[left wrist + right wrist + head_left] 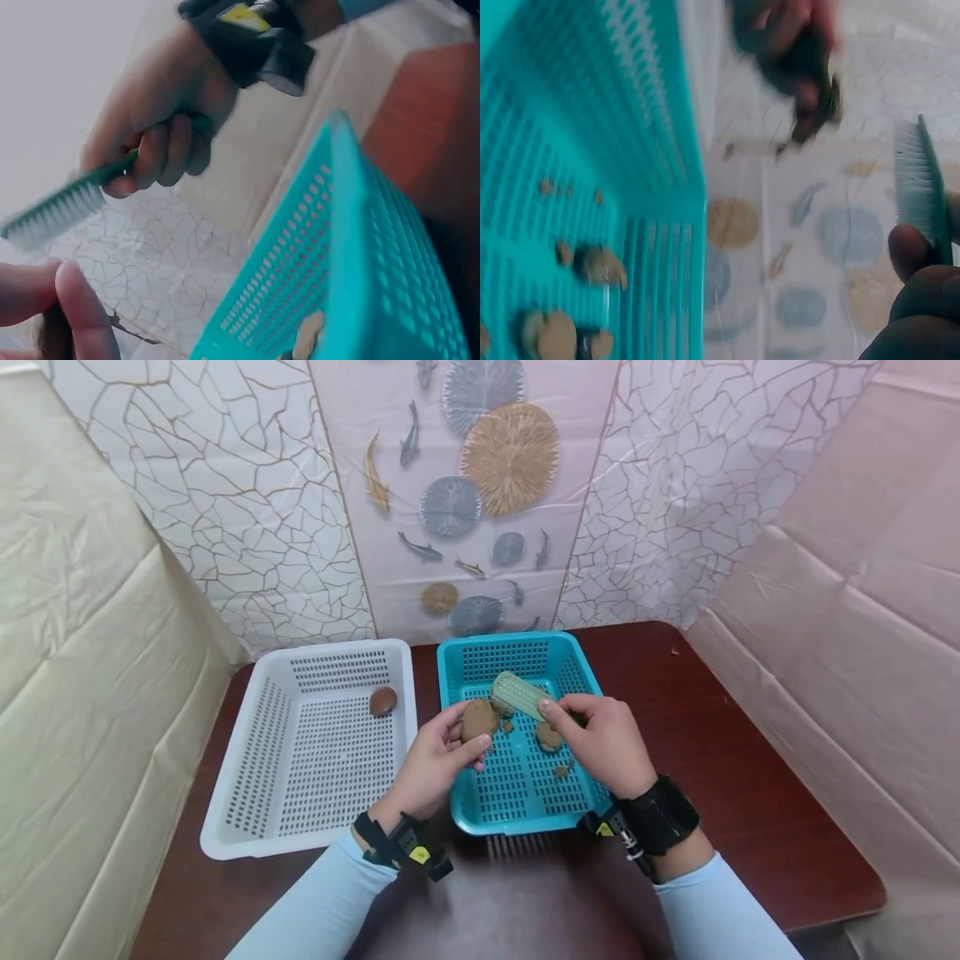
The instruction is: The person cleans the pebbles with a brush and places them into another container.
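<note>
Over the teal basket [517, 828], my left hand [427, 764] holds a brown, mud-caked lump [480, 720] between thumb and fingers. My right hand [611, 743] grips a green scrubbing brush [520, 695] by its handle, just right of the lump. White bristles [56, 223] show in the left wrist view, pointing down, apart from the left fingertips [84, 311]. The right wrist view has the left hand and its dark lump [810, 82] blurred, with small bits beneath. More muddy lumps [549, 737] and crumbs lie on the teal basket's floor.
To the left stands a white basket [330, 768] holding one smooth reddish-brown round piece [382, 701]. Both baskets rest on a dark red table [720, 760]. A patterned sheet [480, 568] hangs behind, and pale cloth walls [97, 693] flank the table.
</note>
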A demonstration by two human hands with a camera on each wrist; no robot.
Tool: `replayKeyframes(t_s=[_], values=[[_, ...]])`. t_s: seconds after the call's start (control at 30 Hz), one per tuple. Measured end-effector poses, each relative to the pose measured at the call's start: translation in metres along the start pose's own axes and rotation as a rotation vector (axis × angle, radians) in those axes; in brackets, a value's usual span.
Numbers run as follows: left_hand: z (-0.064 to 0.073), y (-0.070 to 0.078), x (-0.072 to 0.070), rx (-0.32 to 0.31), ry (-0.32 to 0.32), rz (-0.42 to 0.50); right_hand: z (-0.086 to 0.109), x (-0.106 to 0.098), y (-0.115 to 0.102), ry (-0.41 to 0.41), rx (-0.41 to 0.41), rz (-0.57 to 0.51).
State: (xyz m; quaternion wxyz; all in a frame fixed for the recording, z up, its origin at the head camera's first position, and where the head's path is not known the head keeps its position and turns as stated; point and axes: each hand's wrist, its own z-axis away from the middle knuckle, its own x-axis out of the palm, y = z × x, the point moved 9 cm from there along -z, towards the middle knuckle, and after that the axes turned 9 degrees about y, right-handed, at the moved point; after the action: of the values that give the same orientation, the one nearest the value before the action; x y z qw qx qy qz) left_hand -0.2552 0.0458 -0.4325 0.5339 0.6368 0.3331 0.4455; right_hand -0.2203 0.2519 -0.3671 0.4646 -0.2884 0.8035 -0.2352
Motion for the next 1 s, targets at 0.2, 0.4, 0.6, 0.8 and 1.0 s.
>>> replayKeyframes(t_s=[0.2,0.4,0.6,0.8,1.0], values=[[0.002,-0.001,0.009,-0.048,-0.072,0.217,0.005,0.006,0.013,-0.014,0.046,0.093],[0.003,-0.001,0.014,-0.074,-0.133,0.361,0.006,0.001,0.001,0.036,0.028,-0.075],[0.005,-0.006,0.016,-0.154,-0.142,0.498,0.005,0.012,0.006,-0.038,0.044,0.013],[0.006,-0.007,0.017,-0.168,-0.164,0.535,0.001,0.002,0.004,0.010,0.039,0.012],[0.006,-0.007,0.020,-0.170,-0.184,0.536,0.003,0.011,0.012,-0.055,0.071,0.045]])
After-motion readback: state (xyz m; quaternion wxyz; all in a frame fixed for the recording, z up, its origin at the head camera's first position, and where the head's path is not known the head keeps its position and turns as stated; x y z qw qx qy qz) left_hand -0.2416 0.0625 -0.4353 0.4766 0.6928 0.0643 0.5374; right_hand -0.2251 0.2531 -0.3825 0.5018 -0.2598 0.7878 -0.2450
